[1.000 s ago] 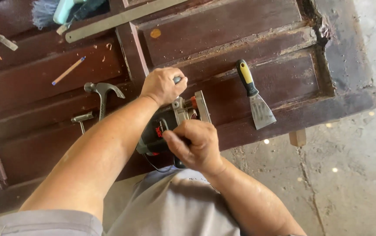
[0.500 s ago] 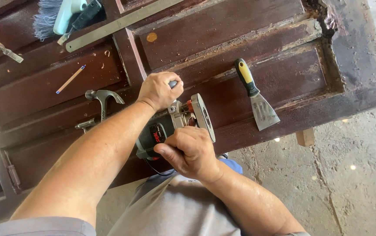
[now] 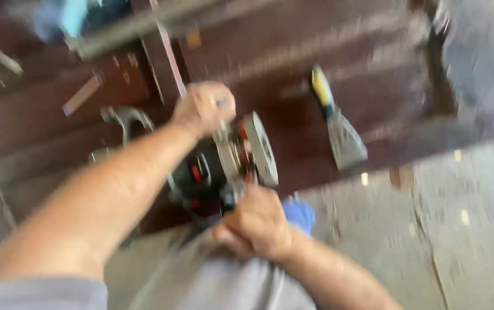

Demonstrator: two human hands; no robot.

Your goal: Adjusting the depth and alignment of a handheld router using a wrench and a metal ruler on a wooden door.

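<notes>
Both forearms are reaching forward over the dark brown wooden door (image 3: 327, 115) that is lying flat, and everything is smeared by motion blur. The left arm is stretching long from the lower left, wrist straight, with the left hand (image 3: 203, 108) wrapped shut around the upper handle of the power router (image 3: 224, 166). The right arm is coming in from the lower right, elbow bent, and the right hand (image 3: 257, 223) is curling closed around the tool's lower handle, close to the person's grey clothing. The router itself is sitting between the two hands, tipped on its side so its round pale base plate is facing right; red marks are showing on its black body, too blurred to tell more.

Just right of it, a putty knife (image 3: 339, 129) with a yellow and black handle is lying on the door, blade pointing toward the grey floor (image 3: 459, 241). Left of the left hand, a claw hammer (image 3: 123, 117) is resting on the panel, and a pencil (image 3: 82, 95) is lying above it.
</notes>
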